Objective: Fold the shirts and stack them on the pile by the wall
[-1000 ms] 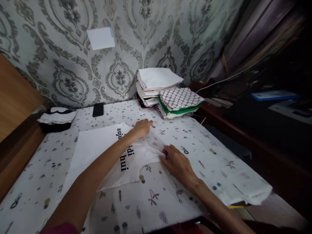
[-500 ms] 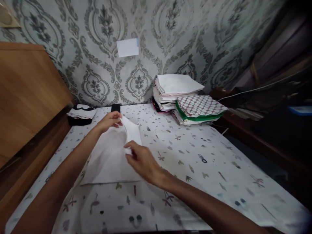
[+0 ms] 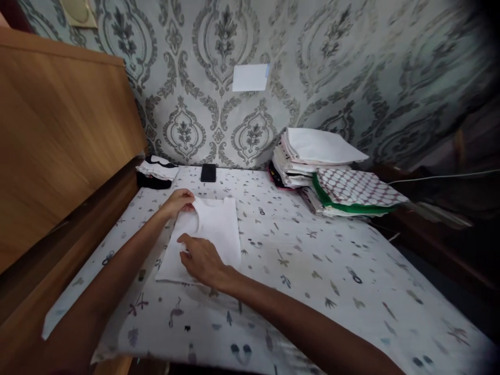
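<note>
White cloth garment (image 3: 222,229), folded to a compact, roughly four-sided shape, a curved edge showing on its upper left part. Location: flat on a white sheet with small scattered plant and bird prints (image 3: 281,297), left of centre, below a black rectangular phone (image 3: 208,173).

Left hand (image 3: 176,203): at the garment's far left corner, thumb and fingers closed on the cloth.

Right hand (image 3: 205,260): over the garment's near left part, palm down, forefinger and thumb bent toward each other at the cloth; whether they grip it cannot be told.

Pile, small, folded black-and-white cloth (image 3: 156,171): at the sheet's far left corner, near the phone.

Stack, tall, folded cloth with a plain white piece on top (image 3: 324,146): far right, close to the wall.

Stack, lower, topped by white cloth with a reddish lattice print and green border (image 3: 357,187): just beside the tall stack, on its near right side.

Wall, grey damask-patterned (image 3: 183,125): behind, bearing a white rectangular card (image 3: 250,78).

Furniture, brown wooden panel (image 3: 66,120): at left.
</note>
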Demonstrator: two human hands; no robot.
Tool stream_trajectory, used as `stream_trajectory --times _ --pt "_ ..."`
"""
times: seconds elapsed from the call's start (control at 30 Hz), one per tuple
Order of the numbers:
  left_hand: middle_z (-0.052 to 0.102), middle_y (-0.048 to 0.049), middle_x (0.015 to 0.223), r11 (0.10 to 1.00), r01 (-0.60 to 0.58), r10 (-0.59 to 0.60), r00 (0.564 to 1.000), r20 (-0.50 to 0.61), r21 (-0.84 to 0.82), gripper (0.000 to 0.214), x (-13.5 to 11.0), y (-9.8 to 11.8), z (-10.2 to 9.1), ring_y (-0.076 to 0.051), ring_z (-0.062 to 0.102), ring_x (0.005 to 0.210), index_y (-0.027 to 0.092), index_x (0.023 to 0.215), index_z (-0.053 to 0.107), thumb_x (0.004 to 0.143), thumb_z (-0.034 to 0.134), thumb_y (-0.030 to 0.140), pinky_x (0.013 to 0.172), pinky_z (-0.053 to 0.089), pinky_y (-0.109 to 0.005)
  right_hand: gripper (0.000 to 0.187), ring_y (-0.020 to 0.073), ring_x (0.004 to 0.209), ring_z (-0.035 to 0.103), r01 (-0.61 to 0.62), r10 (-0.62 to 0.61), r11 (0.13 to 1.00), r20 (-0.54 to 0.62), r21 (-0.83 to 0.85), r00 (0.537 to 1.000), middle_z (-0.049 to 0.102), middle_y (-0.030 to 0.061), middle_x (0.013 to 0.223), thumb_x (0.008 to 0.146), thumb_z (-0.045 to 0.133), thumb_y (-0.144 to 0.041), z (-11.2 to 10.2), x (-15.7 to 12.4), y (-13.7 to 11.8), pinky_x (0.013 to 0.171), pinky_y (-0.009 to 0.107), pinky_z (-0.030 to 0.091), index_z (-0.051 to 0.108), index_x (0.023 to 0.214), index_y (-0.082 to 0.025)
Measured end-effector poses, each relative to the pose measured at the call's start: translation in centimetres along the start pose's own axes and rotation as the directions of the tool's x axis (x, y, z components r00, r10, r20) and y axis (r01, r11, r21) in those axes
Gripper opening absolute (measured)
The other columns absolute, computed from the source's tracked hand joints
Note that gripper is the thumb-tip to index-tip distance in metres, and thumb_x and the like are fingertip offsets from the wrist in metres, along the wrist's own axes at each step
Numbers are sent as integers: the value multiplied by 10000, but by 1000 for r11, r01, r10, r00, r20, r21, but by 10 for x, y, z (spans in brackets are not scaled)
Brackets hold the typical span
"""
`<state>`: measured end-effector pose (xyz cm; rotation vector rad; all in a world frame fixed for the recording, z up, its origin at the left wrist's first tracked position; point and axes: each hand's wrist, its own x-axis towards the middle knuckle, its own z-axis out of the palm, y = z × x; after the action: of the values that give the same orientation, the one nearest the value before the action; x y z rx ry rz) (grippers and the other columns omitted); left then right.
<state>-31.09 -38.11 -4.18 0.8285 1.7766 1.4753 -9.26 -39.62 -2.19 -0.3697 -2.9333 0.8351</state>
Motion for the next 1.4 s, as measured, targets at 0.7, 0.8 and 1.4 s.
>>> stream_trajectory --times 0.7,0.8,1.4 --pt "318 -213 1614 496 -344 220 938 268 797 576 -63 -22 29 -337 214 1528 115 1435 442 959 425 439 1218 183 -516 443 288 1469 333 -91 59 980 -176 -179 983 394 217 1566 1001 466 -243 -30 24 110 1201 467 241 498 1407 -69" --pt "324 -243 1602 483 -273 147 962 231 832 609 -65 -28 28 -377 205 1524 101 1403 467 939 464 496 1205 191 -542 438 276 1473 330 -97 70 983 -176 -154 982 415 173 1567 1012 456 -318 -31 29 136 1205 501 216 513 1404 -131" --pt "657 -45 765 498 -177 109 984 141 849 225 39 7 -23 -249 620 788 210 809 639 620 707 312 692 431 -285 84 188 785 591 -430 460 888 -272 166 845 648 37 811 721 710 -171 -80 94 188 695 286 450 643 771 -169"
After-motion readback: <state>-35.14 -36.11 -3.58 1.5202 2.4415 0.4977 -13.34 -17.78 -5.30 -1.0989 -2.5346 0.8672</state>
